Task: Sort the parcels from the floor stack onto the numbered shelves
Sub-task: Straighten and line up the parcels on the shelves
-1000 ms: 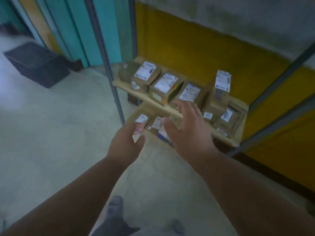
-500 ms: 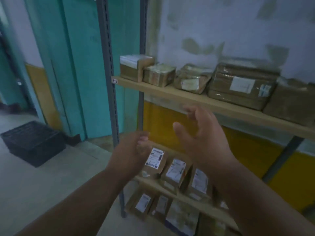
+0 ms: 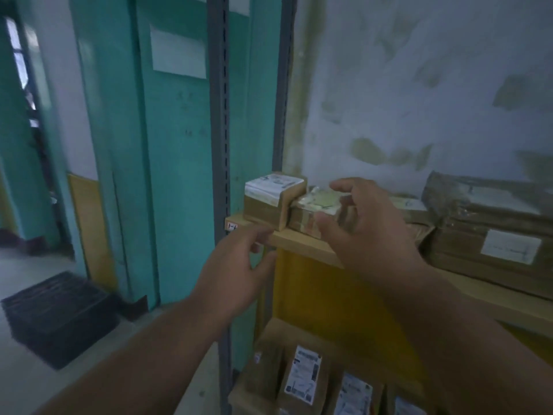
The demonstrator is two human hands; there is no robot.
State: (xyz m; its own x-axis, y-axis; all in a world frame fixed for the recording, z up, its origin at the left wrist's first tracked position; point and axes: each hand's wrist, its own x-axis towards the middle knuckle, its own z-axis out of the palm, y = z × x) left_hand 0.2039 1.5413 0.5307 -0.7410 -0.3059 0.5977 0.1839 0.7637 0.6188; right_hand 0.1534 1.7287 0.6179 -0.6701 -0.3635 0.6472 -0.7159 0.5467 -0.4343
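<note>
Two wooden shelves (image 3: 302,242) against a peeling wall (image 3: 419,100)

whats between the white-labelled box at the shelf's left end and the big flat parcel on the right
In the head view, a small taped parcel sits between the white-labelled box and big flat parcel.

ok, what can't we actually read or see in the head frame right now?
- Shelf number tag: too small and blurred, partly behind the grey upright.
- Taped parcel: right part hidden by the right hand; contact unclear.
- Big wrapped parcel: cut off by the right edge.
- Lower-shelf parcel labels: print unreadable.
- Floor stack: out of frame.
</note>
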